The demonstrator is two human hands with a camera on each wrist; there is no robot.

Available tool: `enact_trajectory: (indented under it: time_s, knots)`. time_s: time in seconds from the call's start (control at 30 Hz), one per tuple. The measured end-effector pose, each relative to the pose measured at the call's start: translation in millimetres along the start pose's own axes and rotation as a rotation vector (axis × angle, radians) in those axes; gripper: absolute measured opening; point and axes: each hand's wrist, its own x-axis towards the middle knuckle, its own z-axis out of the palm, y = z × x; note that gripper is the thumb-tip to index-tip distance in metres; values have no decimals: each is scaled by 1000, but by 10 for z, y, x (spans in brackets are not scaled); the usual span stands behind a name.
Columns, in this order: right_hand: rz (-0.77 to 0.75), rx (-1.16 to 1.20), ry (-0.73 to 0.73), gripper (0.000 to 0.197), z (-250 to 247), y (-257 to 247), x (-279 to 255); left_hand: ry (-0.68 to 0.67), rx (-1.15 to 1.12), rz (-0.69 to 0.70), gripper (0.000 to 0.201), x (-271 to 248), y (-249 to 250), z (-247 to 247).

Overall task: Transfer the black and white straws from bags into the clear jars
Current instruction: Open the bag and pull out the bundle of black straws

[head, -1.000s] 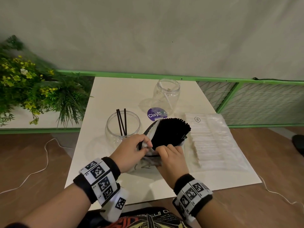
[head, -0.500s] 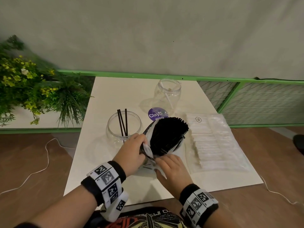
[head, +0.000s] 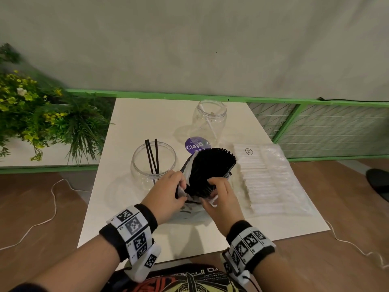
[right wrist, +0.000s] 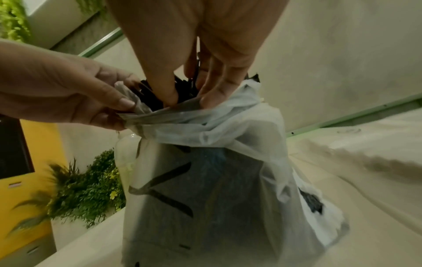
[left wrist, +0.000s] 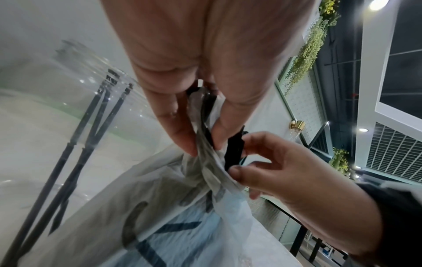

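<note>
A white plastic bag [head: 190, 213] stands near the table's front with a fan of black straws [head: 210, 165] sticking out of its mouth. My left hand [head: 181, 187] pinches the bag's rim [left wrist: 203, 144] on the left side. My right hand [head: 211, 184] reaches into the mouth, thumb and fingers closed on a few black straws [right wrist: 180, 86]. A round clear jar [head: 153, 165] just left of the bag holds a few black straws [left wrist: 75, 148]. A taller clear jar [head: 210, 121] behind holds one white straw. A clear bag of white straws [head: 271, 178] lies flat on the right.
A purple round label or lid [head: 194, 145] lies between the two jars. Green plants [head: 42, 123] fill the left side beside the white table [head: 134, 123]. A green rail and mesh fence [head: 326, 125] run behind and to the right. White cables lie on the wooden floor.
My right hand has moved from the bag's lower part up into its mouth and closed on black straws. My left hand keeps its pinch on the rim.
</note>
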Motion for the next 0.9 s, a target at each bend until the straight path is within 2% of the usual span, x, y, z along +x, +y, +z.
enact_trajectory:
  time_s: [0.1,0.2,0.47,0.6,0.7,0.8,0.9]
  knots:
    - [-58,-127,-61,44,39,-61,76,-17,-33,25,36,20,24,-5]
    - [-1,-150,-117,42,63,-121,117,-25,-27,47,39,30,27,-7]
    - [-15,-144,-117,26,77,-49,155,-43,-33,2,46,35,62,15]
    - [67,-20,-107,18,-58,-55,145,-50,47,-16,22,50,64,12]
    - [126,22,-33,20,-163,-70,163,-45,79,-31,11,65,59,19]
    - [217,11,121,35,-221,-35,197,-24,72,-38,7,74,62,18]
    - [136,-3,328,53,-259,76,239,-11,68,-34,8,70,73,16]
